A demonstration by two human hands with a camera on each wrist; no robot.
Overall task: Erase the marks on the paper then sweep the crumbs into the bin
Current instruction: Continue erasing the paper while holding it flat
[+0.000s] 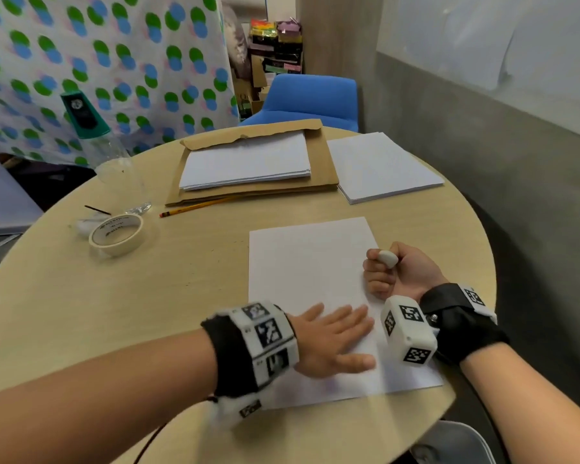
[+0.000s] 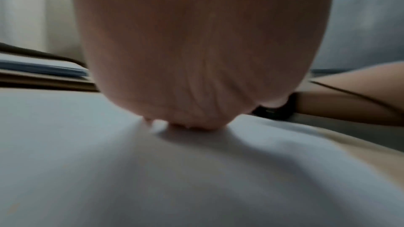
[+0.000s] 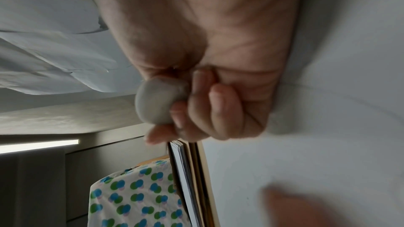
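Judging from the paper [image 1: 310,262], on which no marks can be made out, erasing appears finished: the eraser [image 1: 387,258] is clenched in the right hand [image 1: 397,271] at the paper's right edge, the left hand [image 1: 334,339] is pressed flat-fingered on its near part, and sweeping into a bin, nowhere visible, is left

No legible text anywhere.

Both bare forearms wear black wrist straps [image 1: 230,356] carrying white blocks [image 1: 409,331] printed with black square codes; a thin dark cable [image 1: 148,443] trails toward six o'clock.
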